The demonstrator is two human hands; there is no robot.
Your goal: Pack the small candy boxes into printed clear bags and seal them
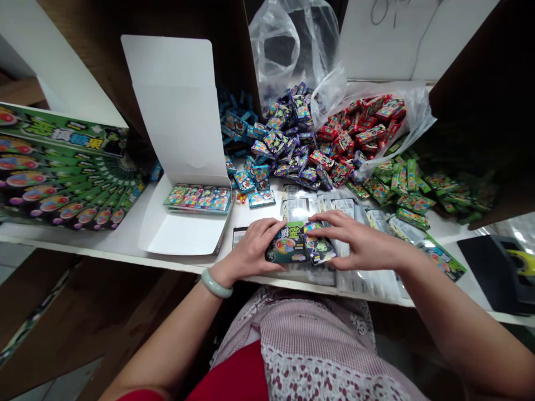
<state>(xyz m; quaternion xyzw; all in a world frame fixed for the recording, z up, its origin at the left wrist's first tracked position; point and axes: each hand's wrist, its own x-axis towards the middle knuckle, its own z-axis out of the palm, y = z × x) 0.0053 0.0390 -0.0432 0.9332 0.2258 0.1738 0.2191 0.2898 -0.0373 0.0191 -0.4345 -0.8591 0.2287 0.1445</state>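
My left hand and my right hand both grip a printed pouch near the front edge of the white table. The pouch is dark green with cartoon art, and small colourful packets show at its top under my right fingers. It lies on a stack of clear-and-silver pouches. A pale green bangle sits on my left wrist.
An open white carton at left holds a row of packets. Heaps of small packets lie behind: blue, purple, red in a plastic bag, green. Printed green boxes stack at far left.
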